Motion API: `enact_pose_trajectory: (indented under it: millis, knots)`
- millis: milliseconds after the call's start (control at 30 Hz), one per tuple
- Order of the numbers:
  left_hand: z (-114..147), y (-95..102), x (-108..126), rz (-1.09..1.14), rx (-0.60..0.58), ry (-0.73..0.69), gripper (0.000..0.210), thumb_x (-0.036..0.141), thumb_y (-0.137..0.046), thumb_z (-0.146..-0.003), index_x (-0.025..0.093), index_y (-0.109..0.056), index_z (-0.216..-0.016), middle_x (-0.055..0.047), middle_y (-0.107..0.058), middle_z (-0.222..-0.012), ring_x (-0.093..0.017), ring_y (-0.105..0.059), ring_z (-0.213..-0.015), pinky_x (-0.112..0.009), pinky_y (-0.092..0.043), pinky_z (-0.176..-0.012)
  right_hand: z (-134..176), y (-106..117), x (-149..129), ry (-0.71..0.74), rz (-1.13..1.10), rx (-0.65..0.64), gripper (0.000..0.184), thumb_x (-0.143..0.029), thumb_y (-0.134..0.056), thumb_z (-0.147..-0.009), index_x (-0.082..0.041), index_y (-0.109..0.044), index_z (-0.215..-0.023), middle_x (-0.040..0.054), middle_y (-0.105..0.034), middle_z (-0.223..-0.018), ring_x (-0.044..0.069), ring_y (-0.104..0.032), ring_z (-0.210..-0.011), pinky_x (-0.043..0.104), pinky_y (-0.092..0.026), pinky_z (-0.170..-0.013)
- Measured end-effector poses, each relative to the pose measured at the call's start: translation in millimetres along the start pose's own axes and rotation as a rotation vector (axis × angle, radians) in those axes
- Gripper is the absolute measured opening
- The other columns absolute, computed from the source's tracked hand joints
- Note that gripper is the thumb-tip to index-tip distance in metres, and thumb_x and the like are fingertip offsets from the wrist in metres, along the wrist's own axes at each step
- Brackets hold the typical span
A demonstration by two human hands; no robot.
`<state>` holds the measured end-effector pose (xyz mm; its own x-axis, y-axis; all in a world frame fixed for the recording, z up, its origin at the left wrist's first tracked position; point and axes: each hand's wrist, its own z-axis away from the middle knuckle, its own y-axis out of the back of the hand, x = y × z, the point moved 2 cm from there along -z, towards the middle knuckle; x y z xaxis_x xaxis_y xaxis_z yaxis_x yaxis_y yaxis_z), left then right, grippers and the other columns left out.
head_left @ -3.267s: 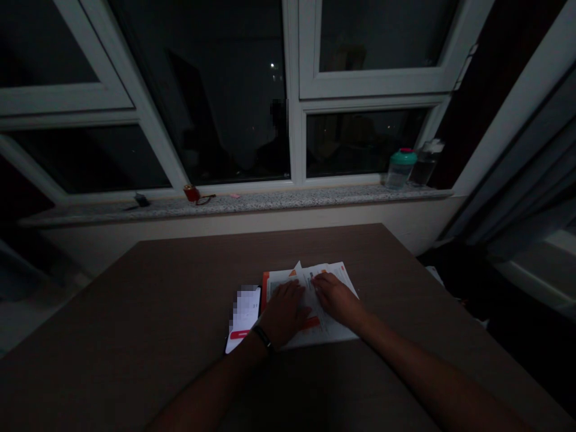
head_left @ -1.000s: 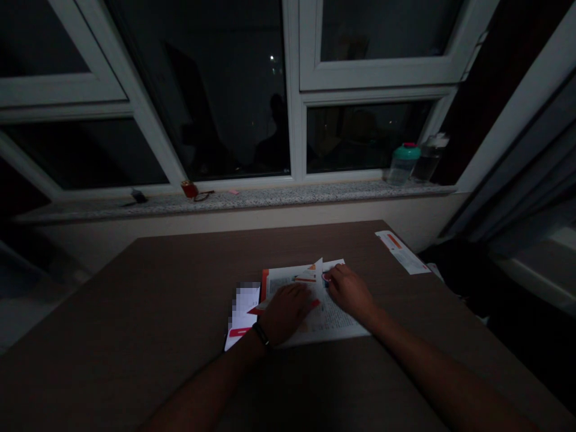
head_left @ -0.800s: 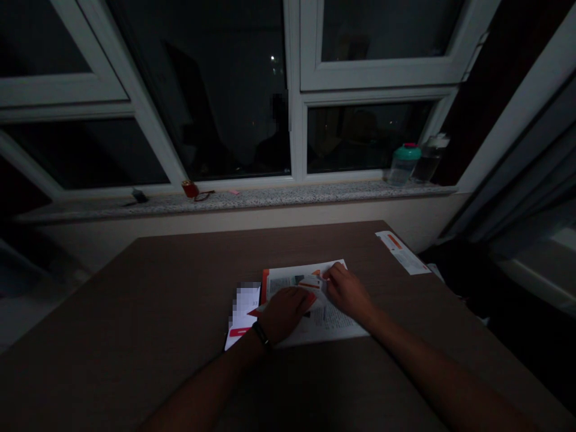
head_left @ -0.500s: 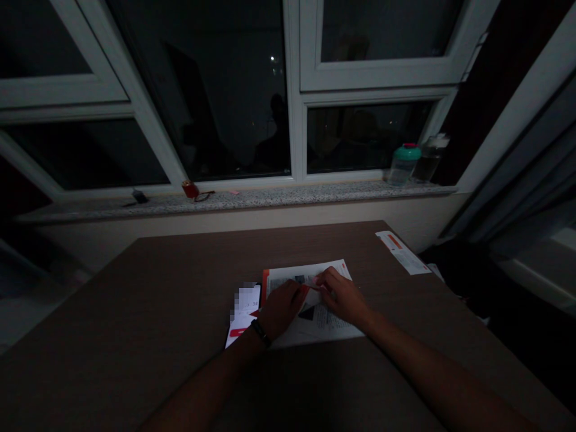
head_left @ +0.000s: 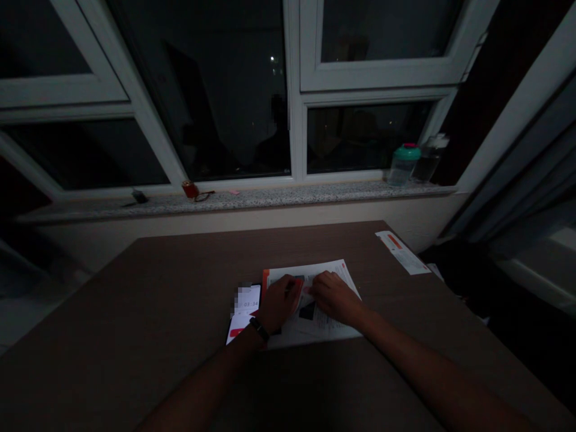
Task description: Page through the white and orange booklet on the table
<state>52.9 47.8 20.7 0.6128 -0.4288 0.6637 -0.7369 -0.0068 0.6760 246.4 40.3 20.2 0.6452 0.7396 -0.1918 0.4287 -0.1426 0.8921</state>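
Pinching the red-edged paper (head_left: 297, 288) betw. bent fingers: L hand (head_left: 275, 305). Paper's exposed end lies just R of L fingers, pointing twd. R hand (head_left: 333, 295); long axis apprx. L-to-R under L hand, mostly hidden; L hand nearer. R hand: fingers curled tog.; can't tell if they grip the paper. Printed sheet (head_left: 337, 272): flat, beneath both hands. Phone (head_left: 238, 323): just L of L hand. Paper strip (head_left: 407, 258): beyond R hand, to its R. Teal-lidded bottle (head_left: 402, 170): farther, on sill (head_left: 274, 197).

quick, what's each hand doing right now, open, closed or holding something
Left hand: fingers closed on the red-edged paper.
Right hand: fingers bent over the printed sheet; whether they grip anything cannot be told.
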Motion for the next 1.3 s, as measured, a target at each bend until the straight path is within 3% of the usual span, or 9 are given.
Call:
enact_pose_trajectory:
  millis: [133, 267, 400, 567, 667, 800, 1100, 1300]
  knots:
    - [2.4, 0.5, 0.0, 0.06, 0.005, 0.017, 0.02, 0.033, -0.045, -0.096, 0.02, -0.057, -0.106, -0.006, -0.068, -0.101, -0.02, -0.065, -0.09, -0.035, -0.051, -0.081, -0.3, 0.2, -1.0, -0.006, -0.025, -0.025, 0.015, -0.013, -0.051, -0.091, -0.018, -0.061, -0.101, 0.0077, -0.057, -0.098, 0.022, -0.049, -0.091, 0.035, -0.04, -0.081]
    - [4.6, -2.0, -1.2, 0.136, -0.012, 0.002, 0.025, 0.028, -0.053, -0.092, 0.021, -0.052, -0.115, -0.008, -0.064, -0.109, -0.021, -0.065, -0.097, -0.036, -0.054, -0.083, -1.3, 2.9, -2.7, -0.021, -0.081, -0.023, 0.013, -0.016, -0.054, -0.09, -0.018, -0.061, -0.101, 0.0083, -0.058, -0.101, 0.023, -0.05, -0.094, 0.036, -0.041, -0.084]
    - [6.5, -0.6, 5.7, 0.105, -0.013, -0.145, 0.032, 0.027, -0.058, -0.088, 0.021, -0.051, -0.118, -0.011, -0.054, -0.123, -0.024, -0.057, -0.112, -0.041, -0.053, -0.092, -2.6, 1.5, 0.2, -0.095, -0.116, -0.011, 0.016, -0.015, -0.057, -0.088, -0.018, -0.059, -0.104, 0.0076, -0.058, -0.104, 0.022, -0.052, -0.097, 0.035, -0.043, -0.085]
    - [12.6, 0.0, 13.8, -0.064, -0.08, -0.245, 0.046, 0.017, -0.061, -0.084, 0.024, -0.048, -0.127, -0.01, -0.042, -0.14, -0.027, -0.043, -0.13, -0.046, -0.041, -0.108, -3.5, -2.3, 4.9, -0.167, -0.128, -0.004, 0.014, -0.016, -0.056, -0.09, -0.018, -0.058, -0.104, 0.0069, -0.058, -0.103, 0.021, -0.054, -0.097, 0.034, -0.044, -0.084]
    - [15.5, -1.4, 16.4, -0.2, -0.12, -0.333, 0.045, 0.011, -0.059, -0.083, 0.024, -0.051, -0.125, -0.009, -0.045, -0.139, -0.026, -0.041, -0.131, -0.047, -0.038, -0.109, -4.5, -3.1, 6.7, -0.198, -0.109, -0.006, 0.011, -0.018, -0.054, -0.093, -0.018, -0.059, -0.102, 0.0066, -0.059, -0.1, 0.021, -0.054, -0.095, 0.033, -0.043, -0.082]
    - [15.4, -1.7, 20.9, -0.344, -0.18, -0.438, 0.031, 0.006, -0.053, -0.087, 0.024, -0.059, -0.113, -0.007, -0.058, -0.122, -0.025, -0.046, -0.124, -0.047, -0.038, -0.107, -5.1, -4.8, 8.6, -0.22, -0.099, 0.005, 0.009, -0.018, -0.054, -0.093, -0.017, -0.059, -0.1, 0.0063, -0.059, -0.097, 0.021, -0.054, -0.094, 0.033, -0.043, -0.082]
    - [15.1, -0.7, 22.7, -0.432, -0.211, -0.379, 0.038, 0.008, -0.053, -0.085, 0.024, -0.056, -0.119, -0.008, -0.056, -0.131, -0.026, -0.047, -0.125, -0.046, -0.038, -0.105, -5.1, -6.8, 13.2, -0.225, -0.102, 0.094, 0.012, -0.014, -0.048, -0.095, -0.018, -0.06, -0.095, 0.0069, -0.059, -0.095, 0.021, -0.053, -0.092, 0.034, -0.044, -0.082]
    - [14.7, 0.6, 18.5, -0.441, -0.172, -0.325, 0.045, 0.016, -0.059, -0.084, 0.024, -0.05, -0.127, -0.009, -0.052, -0.137, -0.028, -0.047, -0.124, -0.047, -0.037, -0.106, -3.1, -2.5, 11.5, -0.176, -0.096, 0.124, 0.013, -0.016, -0.049, -0.096, -0.019, -0.061, -0.101, 0.0073, -0.06, -0.098, 0.023, -0.053, -0.095, 0.036, -0.042, -0.084]
